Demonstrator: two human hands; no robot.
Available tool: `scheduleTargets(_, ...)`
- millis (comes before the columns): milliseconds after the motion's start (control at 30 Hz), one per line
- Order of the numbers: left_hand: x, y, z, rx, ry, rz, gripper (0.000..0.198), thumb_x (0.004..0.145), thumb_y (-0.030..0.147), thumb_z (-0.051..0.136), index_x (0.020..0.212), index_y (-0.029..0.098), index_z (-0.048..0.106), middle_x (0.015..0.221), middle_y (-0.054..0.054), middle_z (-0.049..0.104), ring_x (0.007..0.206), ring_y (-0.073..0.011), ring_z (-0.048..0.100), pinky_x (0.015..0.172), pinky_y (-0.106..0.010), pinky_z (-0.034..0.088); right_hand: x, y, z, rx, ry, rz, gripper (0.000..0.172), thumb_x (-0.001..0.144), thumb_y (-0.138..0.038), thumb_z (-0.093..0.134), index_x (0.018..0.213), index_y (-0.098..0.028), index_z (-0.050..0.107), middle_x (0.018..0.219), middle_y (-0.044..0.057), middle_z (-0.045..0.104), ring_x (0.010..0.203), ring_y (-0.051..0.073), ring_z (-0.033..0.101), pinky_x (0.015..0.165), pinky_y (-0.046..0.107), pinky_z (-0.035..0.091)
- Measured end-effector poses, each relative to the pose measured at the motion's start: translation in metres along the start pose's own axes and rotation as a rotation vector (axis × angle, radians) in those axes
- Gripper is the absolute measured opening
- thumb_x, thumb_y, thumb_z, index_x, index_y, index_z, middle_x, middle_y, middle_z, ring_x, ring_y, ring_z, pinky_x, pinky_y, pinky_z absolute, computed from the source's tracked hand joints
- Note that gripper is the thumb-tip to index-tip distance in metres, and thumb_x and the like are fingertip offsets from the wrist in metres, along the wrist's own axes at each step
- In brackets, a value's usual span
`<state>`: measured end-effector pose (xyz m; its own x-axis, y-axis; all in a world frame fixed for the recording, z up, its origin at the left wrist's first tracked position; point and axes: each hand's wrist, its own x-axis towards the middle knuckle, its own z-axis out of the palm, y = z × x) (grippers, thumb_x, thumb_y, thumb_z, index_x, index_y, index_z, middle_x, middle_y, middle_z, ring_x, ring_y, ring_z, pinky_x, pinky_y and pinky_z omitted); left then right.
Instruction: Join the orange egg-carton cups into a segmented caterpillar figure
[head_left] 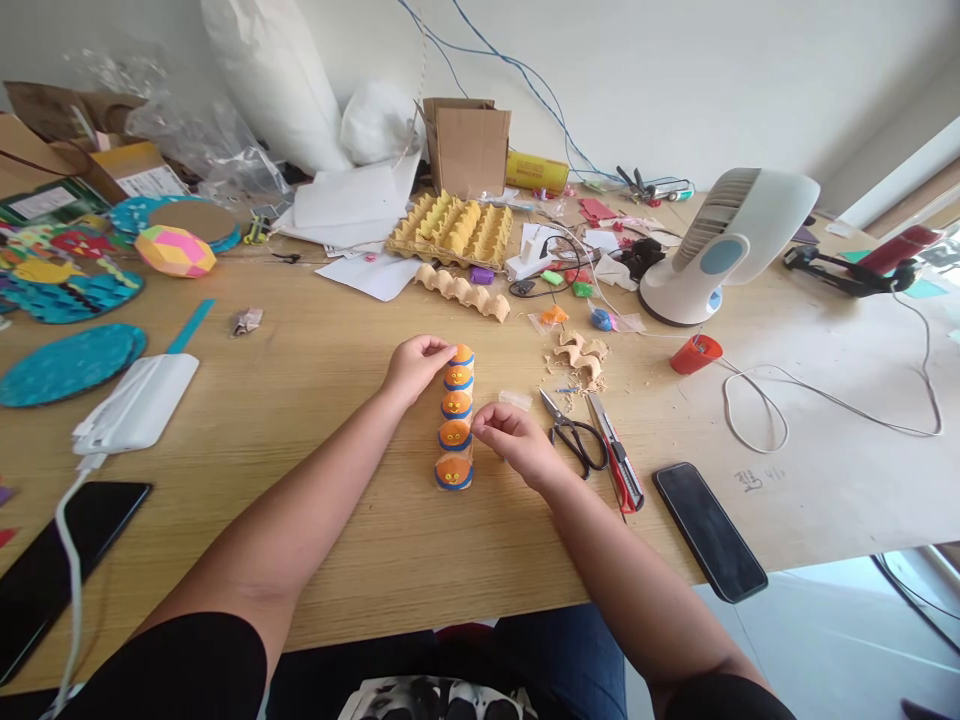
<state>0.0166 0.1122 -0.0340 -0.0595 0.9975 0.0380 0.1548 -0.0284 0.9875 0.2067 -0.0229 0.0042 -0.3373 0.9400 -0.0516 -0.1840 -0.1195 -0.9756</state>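
A row of several orange, blue-rimmed egg-carton cups with painted faces (455, 420) lies on the wooden table (315, 400), running away from me. My left hand (415, 366) pinches the far end cup with thumb and fingers closed. My right hand (512, 441) rests against the right side of the row near its front, fingers curled in a pinch on a cup's edge. A small clear plastic scrap (515, 399) lies just beyond my right hand.
Scissors (574, 436), a red box cutter (616, 454) and a black phone (709, 530) lie to the right. Carton scraps (581, 358), a red cup (695, 354), a white fan (724, 245), yellow egg tray (451, 230), cut carton strip (465, 291). Power bank (139, 402), teal discs and tablet at left.
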Motion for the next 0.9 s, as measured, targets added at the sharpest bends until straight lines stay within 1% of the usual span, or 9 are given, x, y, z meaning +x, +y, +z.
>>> scheduleTargets(267, 0.0, 0.001, 0.0, -0.006, -0.002, -0.009, 0.038, 0.064, 0.048, 0.084, 0.084, 0.018, 0.073, 0.086, -0.005, 0.076, 0.08, -0.0183, 0.067, 0.079, -0.03, 0.052, 0.0, 0.0, 0.0, -0.008, 0.008, 0.005, 0.034, 0.076, -0.05, 0.078, 0.08, -0.02, 0.063, 0.074, -0.001, 0.059, 0.069, 0.013, 0.05, 0.066, 0.027, 0.04)
scheduleTargets(433, -0.001, 0.003, -0.001, 0.011, 0.012, -0.02, 0.037, 0.069, 0.05, 0.081, 0.085, 0.018, 0.074, 0.086, -0.004, 0.075, 0.079, -0.0177, 0.066, 0.08, -0.03, 0.05, 0.0, 0.0, 0.0, 0.0, -0.002, 0.007, 0.03, 0.078, -0.046, 0.077, 0.079, -0.019, 0.062, 0.074, -0.002, 0.057, 0.067, 0.012, 0.048, 0.065, 0.026, 0.038)
scheduleTargets(700, -0.002, -0.001, -0.002, 0.055, -0.029, 0.029, 0.034, 0.066, 0.045, 0.083, 0.085, 0.018, 0.074, 0.083, -0.004, 0.074, 0.077, -0.0176, 0.065, 0.076, -0.029, 0.05, 0.0, -0.001, 0.0, -0.007, 0.006, 0.018, 0.029, 0.078, -0.044, 0.077, 0.079, -0.019, 0.062, 0.072, -0.003, 0.056, 0.065, 0.011, 0.046, 0.061, 0.025, 0.036)
scheduleTargets(800, -0.004, 0.002, -0.005, 0.062, -0.003, 0.044, 0.033, 0.07, 0.046, 0.081, 0.085, 0.018, 0.074, 0.086, -0.005, 0.075, 0.081, -0.0183, 0.066, 0.079, -0.03, 0.05, 0.0, 0.0, 0.0, -0.015, 0.018, 0.012, 0.03, 0.079, -0.046, 0.077, 0.08, -0.019, 0.063, 0.073, -0.002, 0.058, 0.066, 0.012, 0.048, 0.062, 0.025, 0.038)
scheduleTargets(900, -0.017, 0.013, -0.013, 0.084, 0.046, 0.052, 0.031, 0.077, 0.047, 0.075, 0.09, 0.019, 0.074, 0.091, -0.005, 0.075, 0.085, -0.019, 0.066, 0.083, -0.031, 0.05, 0.0, 0.001, -0.001, -0.01, 0.021, 0.016, 0.031, 0.079, -0.047, 0.077, 0.081, -0.019, 0.064, 0.074, -0.002, 0.06, 0.067, 0.012, 0.05, 0.062, 0.026, 0.039)
